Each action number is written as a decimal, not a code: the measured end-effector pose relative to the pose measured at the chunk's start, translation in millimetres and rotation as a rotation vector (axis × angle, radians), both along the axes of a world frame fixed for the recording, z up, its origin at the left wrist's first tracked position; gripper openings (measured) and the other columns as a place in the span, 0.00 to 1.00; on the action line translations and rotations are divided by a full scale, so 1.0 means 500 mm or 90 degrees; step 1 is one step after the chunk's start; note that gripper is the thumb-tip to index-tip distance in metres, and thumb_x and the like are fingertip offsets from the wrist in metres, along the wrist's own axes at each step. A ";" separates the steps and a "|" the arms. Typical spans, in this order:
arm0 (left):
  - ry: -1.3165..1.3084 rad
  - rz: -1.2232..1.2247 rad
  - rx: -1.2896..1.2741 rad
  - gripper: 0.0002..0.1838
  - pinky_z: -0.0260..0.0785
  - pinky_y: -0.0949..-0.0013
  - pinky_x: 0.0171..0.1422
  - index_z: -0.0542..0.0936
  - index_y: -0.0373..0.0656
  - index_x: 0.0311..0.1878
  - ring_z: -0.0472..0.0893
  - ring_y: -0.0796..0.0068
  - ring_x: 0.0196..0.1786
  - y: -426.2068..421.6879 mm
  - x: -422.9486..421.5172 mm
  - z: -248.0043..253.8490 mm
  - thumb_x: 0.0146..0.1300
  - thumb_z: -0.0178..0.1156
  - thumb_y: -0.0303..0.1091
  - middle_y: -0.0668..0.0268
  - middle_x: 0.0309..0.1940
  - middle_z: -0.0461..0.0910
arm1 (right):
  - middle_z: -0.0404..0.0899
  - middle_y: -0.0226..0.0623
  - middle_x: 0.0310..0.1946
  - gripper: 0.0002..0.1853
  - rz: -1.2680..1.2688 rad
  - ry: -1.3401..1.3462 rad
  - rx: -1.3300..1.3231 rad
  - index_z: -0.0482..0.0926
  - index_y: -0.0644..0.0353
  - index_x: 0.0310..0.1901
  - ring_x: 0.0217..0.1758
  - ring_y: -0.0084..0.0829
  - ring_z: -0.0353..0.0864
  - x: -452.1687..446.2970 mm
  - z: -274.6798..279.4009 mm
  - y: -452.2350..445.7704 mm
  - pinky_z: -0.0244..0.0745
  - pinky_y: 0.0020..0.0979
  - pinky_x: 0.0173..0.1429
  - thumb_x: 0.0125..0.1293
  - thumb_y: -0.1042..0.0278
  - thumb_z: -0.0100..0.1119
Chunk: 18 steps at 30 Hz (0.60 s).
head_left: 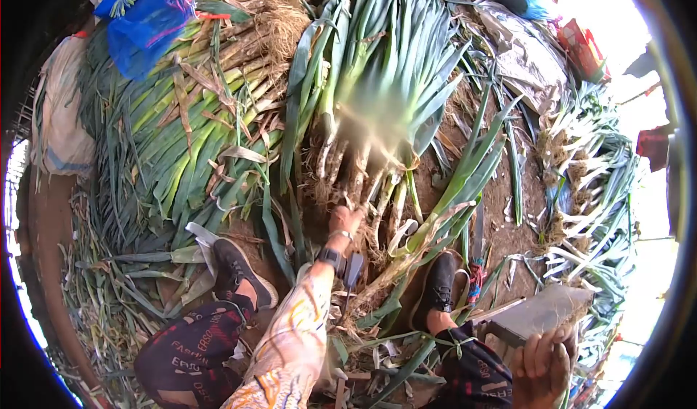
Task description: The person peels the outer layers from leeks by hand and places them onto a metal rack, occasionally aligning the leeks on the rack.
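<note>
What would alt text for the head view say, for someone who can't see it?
A person's left hand reaches into the roots at the near end of a central heap of leeks; the right hand, fingers curled, is beside a flat grey block at lower right. Two dark shoes stand between further heaps at left and right.

A vegetable-packing area, judging by heaped leeks point(392, 53) across a dirt floor point(508, 256).

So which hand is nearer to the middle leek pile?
Left. The left hand is at the root ends of the middle leek pile; the right hand is well away from it, at the lower right, by the grey block.
</note>
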<state>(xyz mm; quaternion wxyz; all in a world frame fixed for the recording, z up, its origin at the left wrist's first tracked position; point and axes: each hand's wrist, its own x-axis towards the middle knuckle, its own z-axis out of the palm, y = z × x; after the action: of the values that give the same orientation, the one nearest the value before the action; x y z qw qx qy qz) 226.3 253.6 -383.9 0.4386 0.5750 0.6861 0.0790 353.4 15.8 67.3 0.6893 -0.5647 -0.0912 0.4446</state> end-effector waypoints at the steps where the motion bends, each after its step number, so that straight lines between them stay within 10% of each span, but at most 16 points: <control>1: -0.088 -0.008 -0.010 0.29 0.73 0.56 0.34 0.80 0.33 0.26 0.79 0.55 0.26 -0.012 -0.006 0.009 0.51 0.64 0.57 0.51 0.21 0.79 | 0.67 0.32 0.30 0.09 0.017 0.011 0.011 0.68 0.60 0.47 0.28 0.24 0.63 -0.003 0.002 0.004 0.62 0.28 0.38 0.69 0.68 0.46; 4: -0.643 0.218 -0.196 0.22 0.72 0.73 0.28 0.83 0.41 0.40 0.79 0.74 0.27 -0.128 -0.077 0.292 0.53 0.66 0.51 0.57 0.34 0.81 | 0.64 0.27 0.22 0.10 0.033 -0.084 0.074 0.67 0.59 0.49 0.23 0.19 0.60 -0.021 -0.018 0.011 0.59 0.23 0.27 0.69 0.67 0.46; 5: -0.766 0.290 -0.260 0.23 0.70 0.73 0.26 0.81 0.40 0.43 0.79 0.76 0.25 -0.196 -0.102 0.200 0.52 0.68 0.49 0.61 0.32 0.82 | 0.66 0.29 0.23 0.09 0.004 -0.032 0.074 0.69 0.63 0.44 0.22 0.20 0.62 -0.031 -0.015 0.018 0.61 0.23 0.27 0.66 0.70 0.48; 14: -0.426 0.163 -0.238 0.12 0.60 0.75 0.18 0.79 0.43 0.33 0.71 0.80 0.16 -0.563 -0.316 0.322 0.61 0.60 0.42 0.71 0.19 0.75 | 0.74 0.27 0.26 0.10 0.166 -0.015 0.097 0.75 0.63 0.45 0.27 0.17 0.71 -0.110 -0.063 0.033 0.68 0.20 0.33 0.65 0.69 0.54; 16: -0.718 0.134 -0.572 0.13 0.53 0.75 0.15 0.74 0.45 0.24 0.66 0.84 0.13 -0.489 -0.374 0.528 0.61 0.58 0.39 0.74 0.13 0.67 | 0.75 0.25 0.25 0.10 0.138 -0.048 0.024 0.76 0.61 0.43 0.27 0.17 0.73 -0.143 -0.083 0.050 0.70 0.21 0.34 0.65 0.65 0.55; 18: -0.634 0.097 -0.510 0.12 0.47 0.77 0.14 0.72 0.45 0.25 0.61 0.86 0.11 -0.488 -0.429 0.726 0.63 0.57 0.38 0.76 0.12 0.64 | 0.76 0.29 0.30 0.14 0.172 -0.058 -0.010 0.75 0.62 0.43 0.31 0.22 0.74 -0.171 -0.119 0.070 0.72 0.25 0.35 0.65 0.59 0.55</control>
<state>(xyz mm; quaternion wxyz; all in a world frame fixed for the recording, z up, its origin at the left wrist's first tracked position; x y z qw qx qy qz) 12.0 9.5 -20.7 0.8785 0.2112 0.4154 0.1051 267.8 50.9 7.8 0.6140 -0.5722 -0.1938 0.5080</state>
